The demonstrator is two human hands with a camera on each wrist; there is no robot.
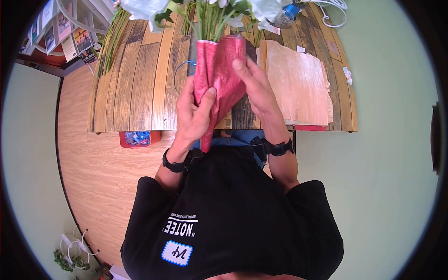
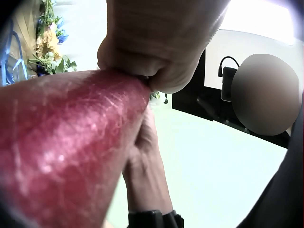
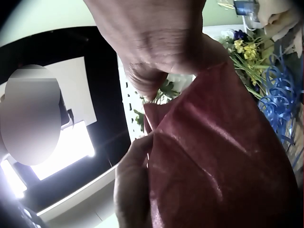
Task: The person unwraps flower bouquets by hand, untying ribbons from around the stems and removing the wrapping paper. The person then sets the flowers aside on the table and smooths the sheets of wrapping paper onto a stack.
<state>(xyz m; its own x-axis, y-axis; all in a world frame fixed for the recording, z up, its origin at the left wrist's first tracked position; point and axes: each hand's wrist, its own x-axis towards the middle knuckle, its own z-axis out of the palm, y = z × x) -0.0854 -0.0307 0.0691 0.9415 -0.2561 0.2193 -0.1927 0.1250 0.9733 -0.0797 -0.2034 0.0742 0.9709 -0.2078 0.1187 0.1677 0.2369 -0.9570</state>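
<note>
Red wrapping paper [image 1: 224,70] surrounds the green stems [image 1: 210,23] of a bouquet with white flowers [image 1: 144,11], its narrow end pointing at the person's body. The left hand [image 1: 193,112] grips the paper's left side, thumb lying across the front. At the right side, the right hand [image 1: 259,88] rests on the paper's edge, thumb near the upper rim. The left wrist view shows the red paper [image 2: 71,147] close up, with the left hand [image 2: 161,47] over it. In the right wrist view the right hand [image 3: 156,47] touches the paper's upper edge [image 3: 213,76].
Sheets of pale pink paper [image 1: 298,86] lie on the right of the wooden table [image 1: 144,84]. Loose stems [image 1: 112,46] lie at the left edge. A red bin [image 1: 135,139] stands on the floor below. Blue ribbon [image 3: 280,99] shows in the right wrist view.
</note>
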